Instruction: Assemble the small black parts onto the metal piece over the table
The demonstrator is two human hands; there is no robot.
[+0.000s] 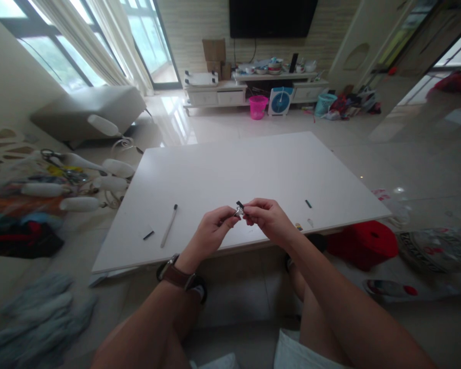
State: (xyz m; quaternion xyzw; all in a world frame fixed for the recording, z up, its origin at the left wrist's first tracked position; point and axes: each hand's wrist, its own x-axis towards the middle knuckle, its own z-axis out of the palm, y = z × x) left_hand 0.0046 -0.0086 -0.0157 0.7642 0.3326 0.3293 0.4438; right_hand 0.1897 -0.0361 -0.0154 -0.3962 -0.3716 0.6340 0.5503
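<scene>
Over the near edge of a white table (230, 169), my two hands meet at a small silver and black piece (239, 209), too small to identify. My left hand (212, 231), with a brown-strapped watch on its wrist, pinches the silver end between thumb and fingers. From the other side, my right hand (269, 217) is closed on it beside the black part; its fingers hide some of the piece. To the left lie a pale pen-like stick (169, 226) with a dark tip and a short black strip (148, 236). Another black strip (308, 204) rests to the right.
Near the right front edge lie a small yellow-and-black bit (298, 226) and a clear scrap (310, 222). A red roll-shaped object (372, 241) stands on the floor at right. White lamp shades (115, 168) on curled metal arms crowd the table's left side.
</scene>
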